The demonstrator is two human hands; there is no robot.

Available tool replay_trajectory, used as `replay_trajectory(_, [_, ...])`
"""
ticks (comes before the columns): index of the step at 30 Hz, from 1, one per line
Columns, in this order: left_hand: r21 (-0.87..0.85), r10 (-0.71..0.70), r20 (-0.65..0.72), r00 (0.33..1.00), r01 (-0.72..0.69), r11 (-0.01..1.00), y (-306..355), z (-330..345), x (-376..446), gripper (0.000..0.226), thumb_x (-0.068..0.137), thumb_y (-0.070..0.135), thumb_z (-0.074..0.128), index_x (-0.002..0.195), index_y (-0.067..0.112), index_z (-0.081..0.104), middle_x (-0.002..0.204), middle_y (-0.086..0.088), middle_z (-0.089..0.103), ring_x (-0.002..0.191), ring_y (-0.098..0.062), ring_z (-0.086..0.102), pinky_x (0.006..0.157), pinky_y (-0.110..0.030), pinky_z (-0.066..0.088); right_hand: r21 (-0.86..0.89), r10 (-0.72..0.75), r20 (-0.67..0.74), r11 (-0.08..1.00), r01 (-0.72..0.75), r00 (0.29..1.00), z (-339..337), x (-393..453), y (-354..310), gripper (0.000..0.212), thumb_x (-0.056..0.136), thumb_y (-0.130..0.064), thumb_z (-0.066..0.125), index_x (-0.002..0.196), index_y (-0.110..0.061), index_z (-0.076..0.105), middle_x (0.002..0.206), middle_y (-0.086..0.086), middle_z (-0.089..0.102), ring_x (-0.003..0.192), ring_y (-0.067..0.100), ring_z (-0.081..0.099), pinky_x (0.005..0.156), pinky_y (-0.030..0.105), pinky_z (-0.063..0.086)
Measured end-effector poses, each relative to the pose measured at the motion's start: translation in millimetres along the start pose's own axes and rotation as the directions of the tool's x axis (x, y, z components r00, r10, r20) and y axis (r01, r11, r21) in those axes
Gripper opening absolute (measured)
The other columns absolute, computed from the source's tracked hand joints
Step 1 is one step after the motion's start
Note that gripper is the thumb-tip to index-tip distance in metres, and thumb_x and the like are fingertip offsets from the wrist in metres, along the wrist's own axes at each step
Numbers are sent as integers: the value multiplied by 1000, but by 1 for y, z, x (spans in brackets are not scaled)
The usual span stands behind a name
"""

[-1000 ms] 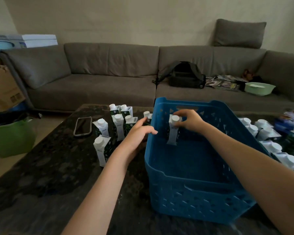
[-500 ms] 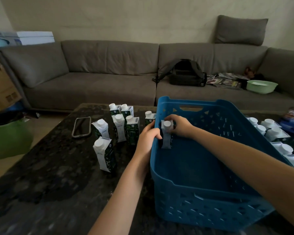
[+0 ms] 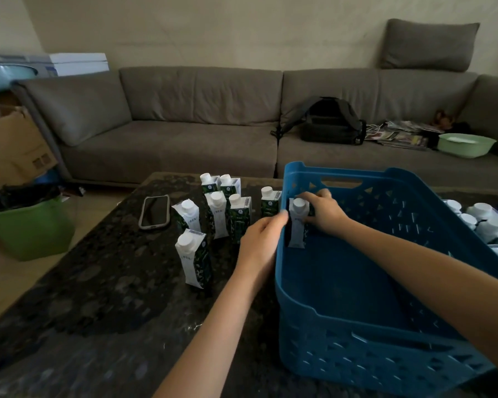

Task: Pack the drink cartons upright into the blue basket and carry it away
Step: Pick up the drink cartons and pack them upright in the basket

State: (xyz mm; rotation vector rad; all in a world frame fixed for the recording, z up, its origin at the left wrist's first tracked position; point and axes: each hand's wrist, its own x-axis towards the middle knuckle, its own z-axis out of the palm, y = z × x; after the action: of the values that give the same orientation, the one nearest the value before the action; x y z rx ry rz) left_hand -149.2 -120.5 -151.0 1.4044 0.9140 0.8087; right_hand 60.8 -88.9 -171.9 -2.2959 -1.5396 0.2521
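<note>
Standing upright in the far left corner of the blue basket (image 3: 357, 311), one drink carton (image 3: 297, 225) — white cap up, long axis vertical, pale face toward the camera, base on the basket floor. Gripped near its cap by the right hand (image 3: 321, 214), fingers curled round the far side of the carton, forearm stretched in across the basket from the lower right. Resting at the basket's left rim just beside the carton, the left hand (image 3: 260, 239): fingers bent over the rim's edge, thumb side up, forearm rising from the bottom of the view. Hard to tell whether those fingertips touch the carton or only the rim.

Left of the basket on the dark stone table (image 3: 84, 297), a loose cluster of cartons (image 3: 219, 214), all upright with caps up; nearest of them, a lone carton (image 3: 194, 258), tilted a little. Beside the cluster, a phone (image 3: 154, 211) lying flat.

Right of the basket, more cartons (image 3: 483, 222) — mostly hidden behind its wall, only caps and shoulders showing, cut off by the frame edge.

Beyond the table, a grey sofa (image 3: 184, 124) bearing a black backpack (image 3: 331, 122), scattered magazines and a pale green bowl (image 3: 466, 145). At far left, a green bin (image 3: 29, 228).
</note>
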Motion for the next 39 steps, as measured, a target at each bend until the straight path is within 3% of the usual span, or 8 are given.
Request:
replay_trajectory(4, [770, 460, -237, 855, -123, 625, -8, -29, -16, 34, 95, 50, 40, 84, 23, 58, 84, 1, 64, 90, -23, 61, 75, -37, 43, 51, 111, 68, 992, -115, 991, -19, -3, -10, 70, 83, -18, 72, 143, -21, 36, 141, 17, 34, 117, 36, 47, 95, 38, 44])
replay_trajectory(7, [877, 291, -367, 884, 224, 426, -21, -54, -10, 63, 84, 46, 59, 136, 18, 37, 146, -14, 36, 137, -38, 28, 107, -54, 25, 269, 168, -105, 954, -134, 980, -39, -14, -28, 37, 94, -7, 52, 129, -14, 48, 123, 14, 53, 78, 21, 54, 62, 27, 43])
replay_trajectory(10, [788, 104, -396, 912, 280, 548, -41, -80, -4, 85, 80, 41, 70, 143, 15, 20, 148, -22, 25, 135, -44, 28, 108, -56, 30, 451, 203, -243, 890, -75, 949, -56, -30, -51, 27, 93, 0, 38, 107, -15, 56, 100, 9, 58, 59, 16, 48, 46, 26, 38])
replay_trajectory(14, [645, 253, -360, 898, 44, 763, -51, -96, -8, 52, 81, 17, 72, 123, 10, 42, 118, -16, 53, 89, -27, 57, 70, -34, 43, 466, 107, -353, 882, 76, 929, -71, -55, -82, 33, 92, 1, 31, 98, -15, 60, 95, 5, 61, 66, 17, 53, 51, 25, 40])
replay_trajectory(17, [591, 303, -428, 851, 10, 807, -48, -104, -15, 45, 76, 14, 78, 107, 9, 46, 106, -13, 60, 94, -30, 60, 68, -34, 40, 394, -23, -361, 903, 174, 932, -72, -69, -101, 28, 92, 0, 38, 99, -14, 62, 90, 2, 59, 68, 12, 51, 52, 20, 40])
replay_trajectory(27, [377, 418, -494, 762, -246, 893, 0, -101, -31, 72, 62, 12, 89, 122, 16, 49, 99, 5, 60, 91, -9, 59, 75, -15, 46, 187, -492, 216, 868, 459, 843, -46, -83, -159, 72, 82, -12, 71, 141, -34, 35, 137, -2, 45, 96, 13, 56, 82, 23, 49])
replay_trajectory(35, [465, 508, -402, 762, -308, 830, -4, -89, -32, 64, 63, 18, 87, 115, 20, 49, 106, 4, 65, 94, -11, 63, 77, -27, 55, 303, -494, 389, 866, 399, 777, -50, -90, -164, 77, 87, -7, 59, 145, -44, 24, 144, -7, 35, 110, 9, 55, 92, 26, 50])
replay_trajectory(39, [389, 501, -398, 768, -354, 851, -2, -85, -28, 71, 64, 7, 85, 122, 20, 46, 105, 8, 63, 99, -12, 65, 85, -36, 56, 218, -529, 298, 848, 483, 794, -51, -91, -163, 73, 87, -3, 57, 144, -40, 30, 128, -15, 41, 79, -14, 52, 70, 8, 44])
